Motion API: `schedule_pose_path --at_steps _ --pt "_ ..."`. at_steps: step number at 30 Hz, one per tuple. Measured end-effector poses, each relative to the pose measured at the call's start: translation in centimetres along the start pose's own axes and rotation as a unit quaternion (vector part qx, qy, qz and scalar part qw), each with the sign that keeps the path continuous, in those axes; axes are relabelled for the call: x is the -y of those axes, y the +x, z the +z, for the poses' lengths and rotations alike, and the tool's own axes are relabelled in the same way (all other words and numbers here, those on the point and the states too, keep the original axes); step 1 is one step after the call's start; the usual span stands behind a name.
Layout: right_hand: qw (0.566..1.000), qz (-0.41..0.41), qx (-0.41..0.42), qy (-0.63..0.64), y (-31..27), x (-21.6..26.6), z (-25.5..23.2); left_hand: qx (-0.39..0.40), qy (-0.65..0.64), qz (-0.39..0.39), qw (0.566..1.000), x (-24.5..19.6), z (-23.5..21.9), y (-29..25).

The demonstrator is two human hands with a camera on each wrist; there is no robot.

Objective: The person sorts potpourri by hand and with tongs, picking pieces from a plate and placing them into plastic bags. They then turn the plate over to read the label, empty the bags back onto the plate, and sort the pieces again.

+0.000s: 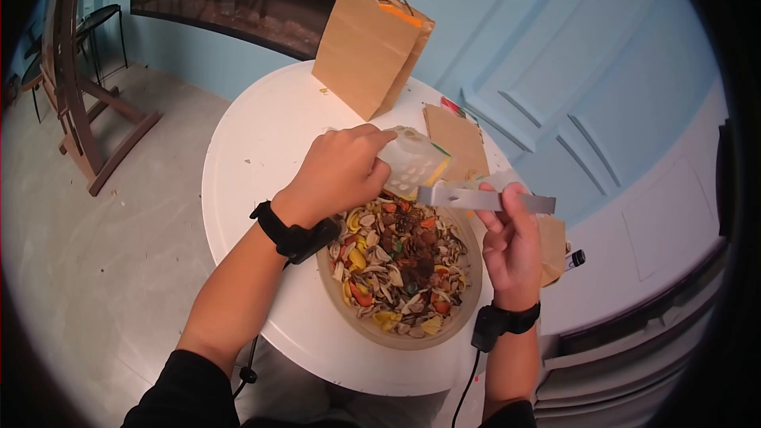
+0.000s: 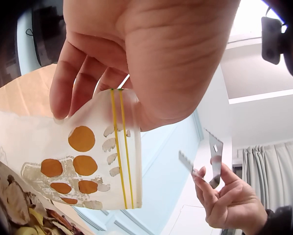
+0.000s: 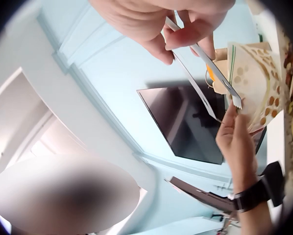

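Observation:
My left hand (image 1: 339, 168) pinches the zip edge of a translucent zip-lock bag (image 1: 416, 160) over the far side of a bowl. In the left wrist view the bag (image 2: 83, 165) shows brown-orange dots and yellow zip lines. My right hand (image 1: 511, 252) holds metal tongs (image 1: 461, 197) between thumb and fingers, to the right of the bag. Their two arms stand apart in the right wrist view, toothed tips beside my left hand (image 3: 230, 131). Below both hands, the wide bowl (image 1: 406, 343) holds dried mushroom slices and yellow, orange and dark brown pieces (image 1: 400, 257).
A tall brown paper bag (image 1: 366, 51) stands at the back of the round white table (image 1: 246, 166). Flat brown packets (image 1: 460, 139) lie at the right. A wooden easel (image 1: 71, 103) stands on the floor to the left, and a blue panelled wall (image 1: 555, 55) rises behind.

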State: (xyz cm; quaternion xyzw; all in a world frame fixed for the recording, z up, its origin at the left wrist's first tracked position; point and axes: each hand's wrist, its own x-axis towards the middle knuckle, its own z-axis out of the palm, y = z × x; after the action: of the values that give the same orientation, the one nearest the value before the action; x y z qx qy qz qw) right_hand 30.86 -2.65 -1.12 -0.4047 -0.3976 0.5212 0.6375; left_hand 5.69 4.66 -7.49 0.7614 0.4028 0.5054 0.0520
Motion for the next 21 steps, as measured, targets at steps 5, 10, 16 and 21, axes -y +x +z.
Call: schedule_pose_path --at_steps 5,10,16,21 --pt "0.97 -0.119 0.008 -0.211 -1.8 -1.9 -1.2 -0.01 0.0 -0.029 1.0 0.1 -0.2 0.0" --pt "0.946 -0.162 -0.025 -0.28 -2.4 -1.3 -5.8 -0.014 -0.008 -0.041 0.999 0.0 -0.1 0.1" --pt "0.761 -0.333 0.035 -0.555 -2.7 -0.6 -11.8 -0.007 -0.006 -0.038 0.999 0.1 0.0 0.2" --pt "0.641 -0.36 0.078 -0.673 -4.1 0.8 -12.7 -0.003 -0.019 -0.054 0.998 0.0 0.0 0.2"
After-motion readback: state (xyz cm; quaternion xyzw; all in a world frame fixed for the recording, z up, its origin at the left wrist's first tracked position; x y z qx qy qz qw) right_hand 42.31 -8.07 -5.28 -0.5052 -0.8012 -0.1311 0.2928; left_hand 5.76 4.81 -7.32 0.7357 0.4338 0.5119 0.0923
